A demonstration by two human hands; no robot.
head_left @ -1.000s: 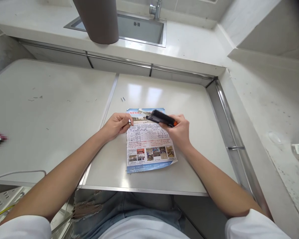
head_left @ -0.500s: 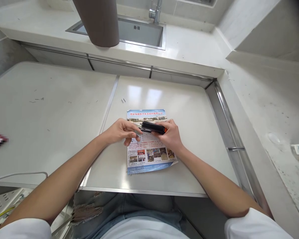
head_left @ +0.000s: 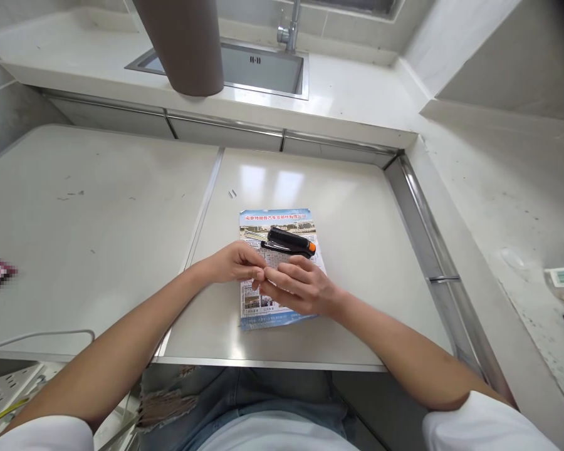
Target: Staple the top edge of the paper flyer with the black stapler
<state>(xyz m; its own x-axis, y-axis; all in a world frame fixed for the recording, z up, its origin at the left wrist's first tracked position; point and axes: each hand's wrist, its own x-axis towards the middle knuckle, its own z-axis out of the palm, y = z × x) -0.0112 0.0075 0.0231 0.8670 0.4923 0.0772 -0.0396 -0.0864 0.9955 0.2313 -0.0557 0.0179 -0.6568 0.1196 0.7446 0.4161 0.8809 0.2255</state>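
A black stapler with an orange end (head_left: 291, 240) lies on the printed leaflet (head_left: 282, 322), its slim metal inner part sticking out at the left. Just in front of it, my left hand (head_left: 237, 262) has thumb and forefinger pinched together. My right hand (head_left: 303, 285) meets it fingertip to fingertip over the leaflet, its fingers closed together. Whatever lies between the fingertips is too small and hidden to name. Neither hand is on the stapler.
Two short staple strips (head_left: 232, 193) rest on the white table (head_left: 357, 250) beyond the leaflet. A brown cylinder (head_left: 195, 62) stands before the sink (head_left: 263, 69). A white cable (head_left: 42, 333) lies at the left front edge, and a metal-trimmed counter (head_left: 432, 219) borders the right.
My right hand has let go of the stapler, now lying on the leaflet, and moved toward me and left to meet my left hand's fingertips. The left hand came slightly nearer me.
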